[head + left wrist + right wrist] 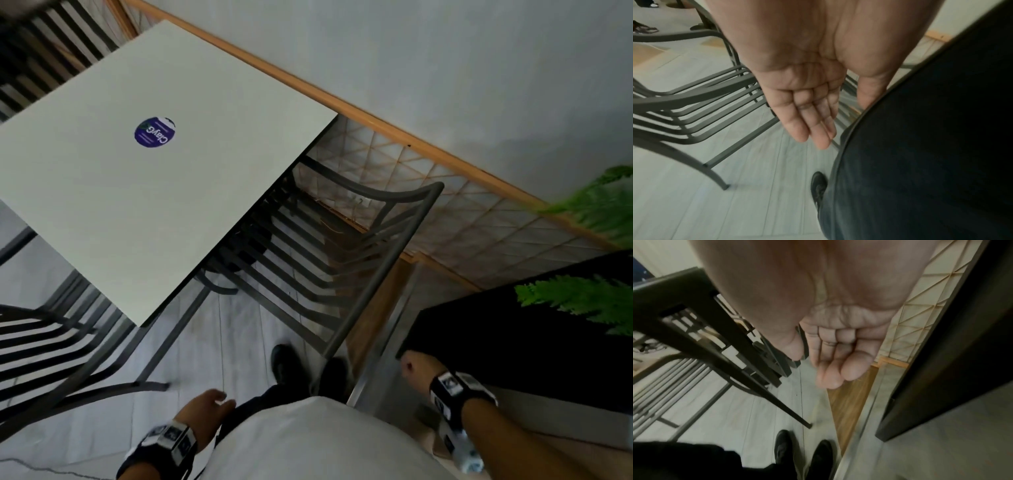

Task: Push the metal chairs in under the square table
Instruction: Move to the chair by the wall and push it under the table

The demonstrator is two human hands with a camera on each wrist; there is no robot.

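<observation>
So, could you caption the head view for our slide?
Both hands hang free beside a metal chair partly under the square table.

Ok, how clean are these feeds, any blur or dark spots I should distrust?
Head view: dim, with the plant and the top-left chair smeared. Left wrist view: floor and chair streaked by motion, left hand fairly sharp. Right wrist view: right hand soft, dark cabinet featureless.

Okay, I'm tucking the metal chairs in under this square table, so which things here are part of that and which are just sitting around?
Part of the job:
square table
chair on the right, seat partly under the table
chair on the left
chair at the far corner

Just around:
round sticker
plant
black box
wooden rail
</observation>
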